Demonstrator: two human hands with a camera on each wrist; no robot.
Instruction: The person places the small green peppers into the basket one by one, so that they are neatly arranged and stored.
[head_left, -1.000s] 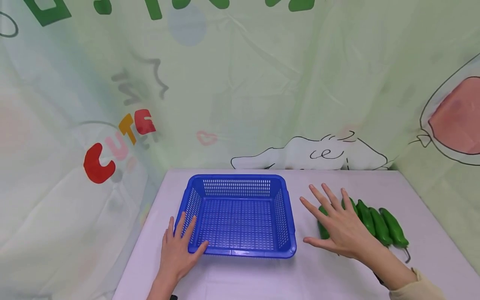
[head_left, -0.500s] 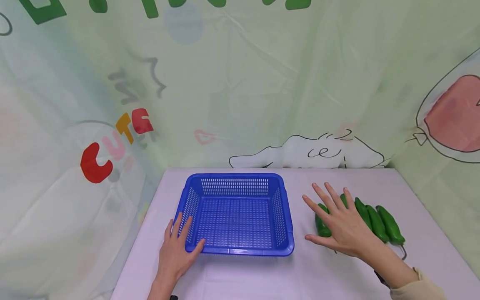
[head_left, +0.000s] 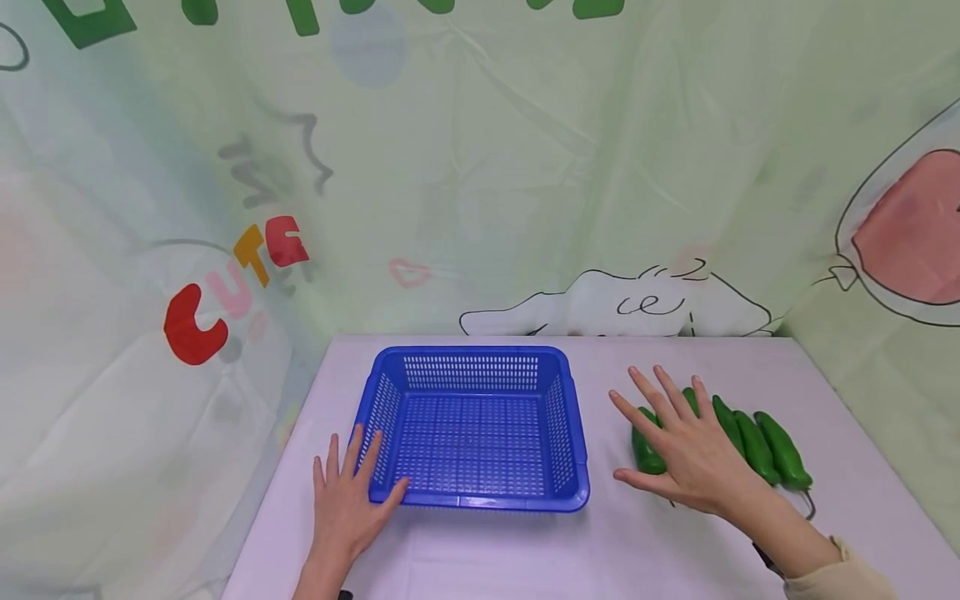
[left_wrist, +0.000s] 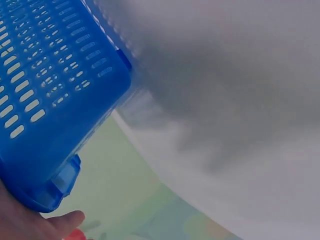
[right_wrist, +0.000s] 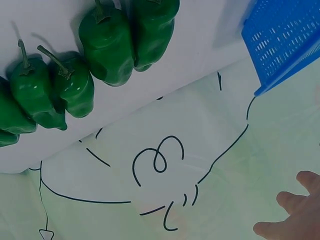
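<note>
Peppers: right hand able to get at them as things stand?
Likely yes. The right hand is empty, fingers spread, in front of the peppers in the head view. Nothing visible blocks the way; the basket stands apart from them.

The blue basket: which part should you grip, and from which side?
Probably the rim, midway along the left wall and right wall, coming in from both outer sides. The basket stands upright on the table, its rim raised above the surface, and the peppers lie apart from its right wall, leaving room there.
</note>
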